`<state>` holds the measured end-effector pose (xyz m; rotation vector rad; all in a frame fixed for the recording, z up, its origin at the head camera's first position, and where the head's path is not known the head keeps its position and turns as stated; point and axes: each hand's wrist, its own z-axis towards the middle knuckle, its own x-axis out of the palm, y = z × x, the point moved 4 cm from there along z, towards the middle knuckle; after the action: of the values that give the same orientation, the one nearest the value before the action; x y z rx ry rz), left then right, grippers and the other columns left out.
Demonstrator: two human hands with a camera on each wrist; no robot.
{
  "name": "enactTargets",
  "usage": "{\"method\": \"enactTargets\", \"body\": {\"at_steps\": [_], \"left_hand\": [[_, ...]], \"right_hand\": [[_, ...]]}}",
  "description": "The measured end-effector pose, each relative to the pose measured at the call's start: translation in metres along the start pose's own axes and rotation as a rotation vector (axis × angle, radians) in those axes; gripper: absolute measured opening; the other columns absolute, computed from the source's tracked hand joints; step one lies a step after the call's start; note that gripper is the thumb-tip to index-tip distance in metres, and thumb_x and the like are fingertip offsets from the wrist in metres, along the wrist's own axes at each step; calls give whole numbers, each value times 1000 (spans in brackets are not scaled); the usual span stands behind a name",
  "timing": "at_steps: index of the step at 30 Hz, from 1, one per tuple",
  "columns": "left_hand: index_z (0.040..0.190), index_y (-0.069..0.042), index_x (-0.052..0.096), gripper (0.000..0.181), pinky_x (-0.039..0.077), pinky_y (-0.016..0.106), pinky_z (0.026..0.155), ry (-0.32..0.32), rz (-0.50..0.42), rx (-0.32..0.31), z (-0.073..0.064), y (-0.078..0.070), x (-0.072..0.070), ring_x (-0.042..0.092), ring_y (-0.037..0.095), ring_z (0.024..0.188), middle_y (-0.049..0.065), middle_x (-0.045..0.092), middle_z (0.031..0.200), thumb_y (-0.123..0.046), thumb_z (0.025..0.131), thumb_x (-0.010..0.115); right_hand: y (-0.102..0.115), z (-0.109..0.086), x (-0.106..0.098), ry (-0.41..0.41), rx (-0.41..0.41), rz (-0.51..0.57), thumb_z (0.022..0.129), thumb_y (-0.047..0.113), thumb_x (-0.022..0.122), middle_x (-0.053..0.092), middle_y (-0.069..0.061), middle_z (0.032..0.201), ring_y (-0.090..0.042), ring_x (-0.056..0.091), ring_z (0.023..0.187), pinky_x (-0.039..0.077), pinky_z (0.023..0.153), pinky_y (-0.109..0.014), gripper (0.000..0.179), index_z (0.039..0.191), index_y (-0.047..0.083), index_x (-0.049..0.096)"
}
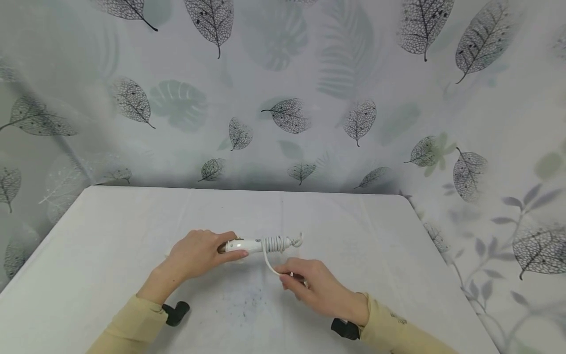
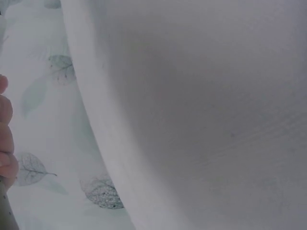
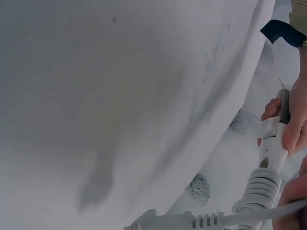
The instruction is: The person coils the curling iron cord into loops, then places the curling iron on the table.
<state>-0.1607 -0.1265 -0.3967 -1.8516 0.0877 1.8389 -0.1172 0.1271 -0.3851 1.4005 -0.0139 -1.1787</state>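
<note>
A white curling iron (image 1: 247,245) with a grey barrel (image 3: 284,106) is held above the table. Its white cord (image 1: 268,262) is wound in several turns round the lower handle. My left hand (image 1: 194,253) grips the iron near where barrel and handle meet, thumb along the near side. To the right of the iron, my right hand (image 1: 316,287) pinches the loose stretch of cord between thumb and fingers. The white plug (image 3: 165,221) hangs at the bottom of the right wrist view. In the left wrist view only a few fingers (image 2: 5,139) show at the left edge.
The white-covered table (image 1: 132,221) fills the lower head view, with faint dark specks in front of the hands. Leaf-patterned cloth (image 1: 283,162) hangs behind it and at both sides. Dark wrist camera mounts (image 1: 177,313) sit by the yellow sleeves (image 1: 132,324).
</note>
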Motion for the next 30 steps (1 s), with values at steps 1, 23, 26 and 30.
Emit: {"method": "enactTargets", "body": {"at_steps": [1, 23, 26, 30], "left_hand": [[112, -29, 67, 57, 33, 24, 50, -2, 3, 0, 0, 0, 0, 41, 6, 53, -13, 48, 62, -77, 89, 46], [111, -32, 67, 50, 30, 24, 48, -65, 9, 18, -1, -1, -8, 37, 4, 50, -15, 43, 57, -74, 89, 51], [110, -31, 67, 50, 31, 23, 48, -69, 8, 24, -3, -1, -10, 38, 4, 51, -15, 44, 58, -73, 89, 52], [111, -31, 68, 51, 31, 23, 49, -68, 11, 30, -4, -1, -10, 38, 4, 51, -15, 43, 57, -74, 89, 51]], "right_hand": [[-2, -1, 1, 14, 4, 10, 103, 10, 55, 62, 0, 81, 5, 51, 62, 51, 58, -19, 18, 116, 9, 67], [-37, -10, 30, 315, 19, -183, 95, 5, 64, 67, 3, 86, 7, 48, 74, 44, 72, -9, 30, 124, 7, 70], [-42, -8, 30, 341, 71, -199, 95, 3, 64, 65, 5, 83, 6, 47, 72, 45, 72, -11, 33, 128, 6, 68], [-49, -2, 27, 371, 143, -229, 95, 2, 64, 64, 6, 83, 5, 46, 70, 44, 70, -13, 34, 128, 7, 67]]}}
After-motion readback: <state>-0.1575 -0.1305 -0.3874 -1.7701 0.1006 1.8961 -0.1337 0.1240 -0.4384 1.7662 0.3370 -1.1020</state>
